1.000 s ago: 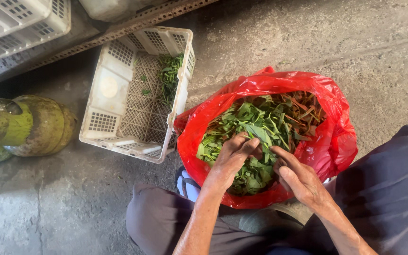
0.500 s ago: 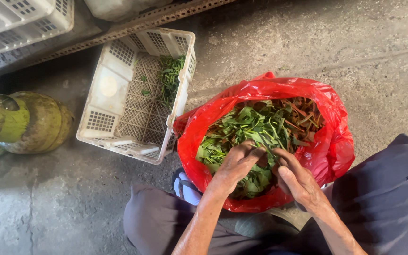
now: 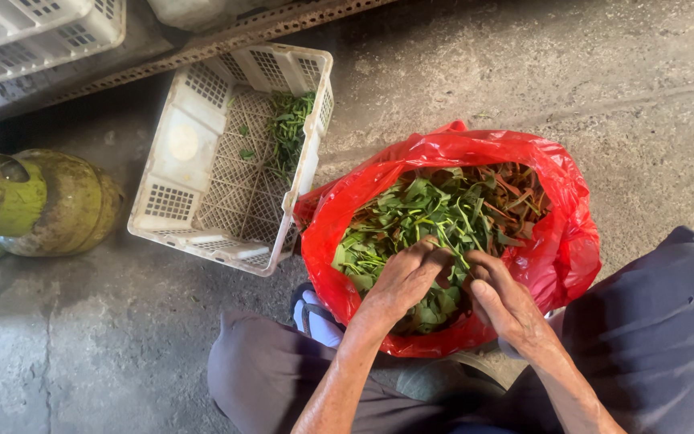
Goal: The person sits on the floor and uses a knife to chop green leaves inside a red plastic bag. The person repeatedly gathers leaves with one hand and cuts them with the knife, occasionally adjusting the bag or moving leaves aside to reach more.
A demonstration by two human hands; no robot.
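Both hands worked in the lower middle of the frame: the left hand (image 3: 402, 281) curled down into the green leafy stalks (image 3: 419, 221), fingers closed around some, while the right hand (image 3: 508, 301) pinched a stem beside it. The leaves filled a crumpled red plastic bag (image 3: 560, 241) on the concrete floor (image 3: 524, 72). A white slatted plastic crate (image 3: 202, 161) lay to the left.

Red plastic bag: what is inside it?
The red plastic bag holds green leaves and reddish-brown stems. Both hands, left and right, cover part of the pile; the bottom is hidden.
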